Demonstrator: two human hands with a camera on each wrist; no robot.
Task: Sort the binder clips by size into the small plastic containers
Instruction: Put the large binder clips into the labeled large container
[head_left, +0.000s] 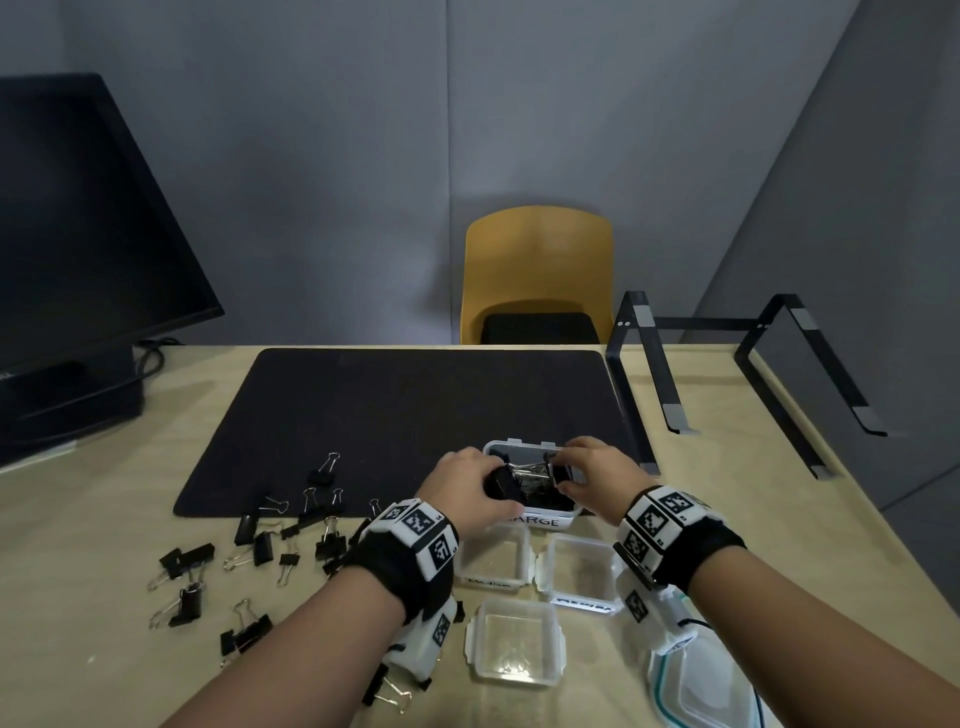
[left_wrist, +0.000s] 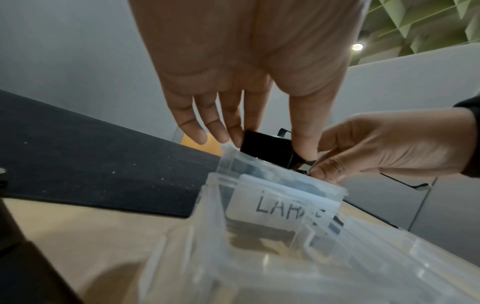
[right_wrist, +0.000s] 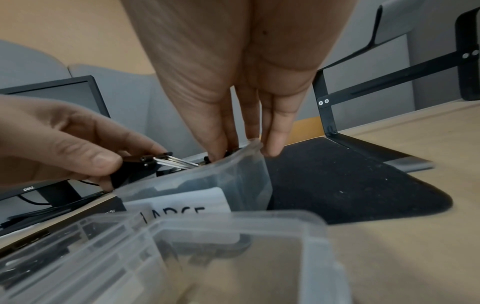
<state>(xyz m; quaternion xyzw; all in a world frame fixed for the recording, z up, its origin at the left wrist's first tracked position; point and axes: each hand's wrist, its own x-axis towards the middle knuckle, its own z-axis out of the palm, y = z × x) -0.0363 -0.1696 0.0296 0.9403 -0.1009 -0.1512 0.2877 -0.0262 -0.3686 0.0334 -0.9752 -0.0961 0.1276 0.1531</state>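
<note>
A large black binder clip with silver wire handles (head_left: 506, 483) is held at the mouth of the clear plastic container labelled LARGE (head_left: 540, 521), which stands on the front edge of the black desk mat (head_left: 395, 415), toward its right corner. The left hand (head_left: 462, 486) is closed on the clip's black body, thumb on one face and fingers on the other, as the left wrist view shows. The right hand (head_left: 592, 470) is narrowed to a pinch at the far ends of the wire handles, its other fingers lying along the container's right wall (right_wrist: 249, 170). The clip's long axis runs left to right across the opening, body to the left, handles pointing right and lying nearly level.

The clip is judged light, stiff and springy: painted steel, smooth enough to slip, and not fragile. The flat faces of the body offer the surest hold; the wire loops can swing on their hinges, so a grip there alone would let the body tip. Other clips already lie inside, and the handles may need folding to fit.

Smaller black binder clips (head_left: 260, 551) are scattered on the wooden table (head_left: 104, 519) by the mat's front left corner. Three empty clear containers (head_left: 511, 642) stand near the table's front edge.
</note>
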